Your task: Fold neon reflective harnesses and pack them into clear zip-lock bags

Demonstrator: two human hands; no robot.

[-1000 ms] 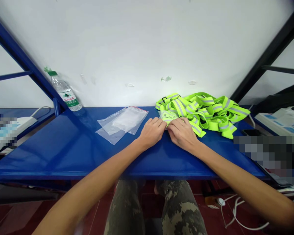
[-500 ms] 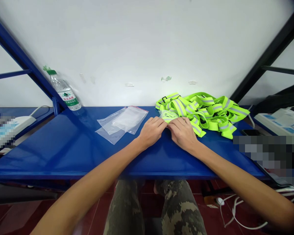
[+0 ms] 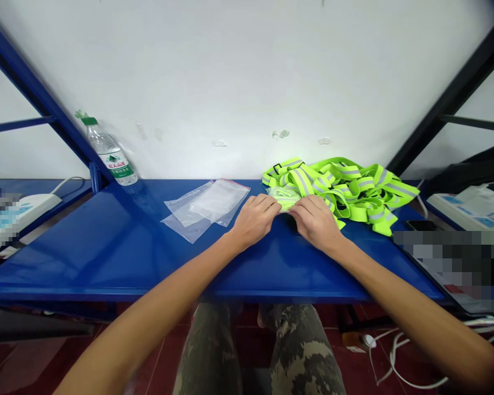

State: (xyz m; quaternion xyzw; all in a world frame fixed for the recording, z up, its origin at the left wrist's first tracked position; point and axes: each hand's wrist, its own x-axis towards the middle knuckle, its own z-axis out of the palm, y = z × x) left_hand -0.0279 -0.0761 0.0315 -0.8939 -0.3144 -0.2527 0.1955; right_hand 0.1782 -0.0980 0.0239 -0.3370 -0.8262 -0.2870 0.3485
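Between my hands is a clear plastic bag with a folded neon-yellow strap inside. My left hand pinches the near edge of the bag at its left end. Fingers of my right hand are closed on the same edge, farther right. Just behind and right of the bag lies a tangled heap of neon-yellow reflective straps with grey stripes and black buckles. Several flat clear zip bags overlap on the table left of my left hand.
A water bottle with a green cap leans at the back left of the blue table. White power strips lie beyond the table at both sides, with a dark phone near the right edge. A white wall stands behind.
My right hand has slid slightly right along the bag's near edge, so the gap between my hands is wider and more of the bag shows. My left hand has hardly moved.
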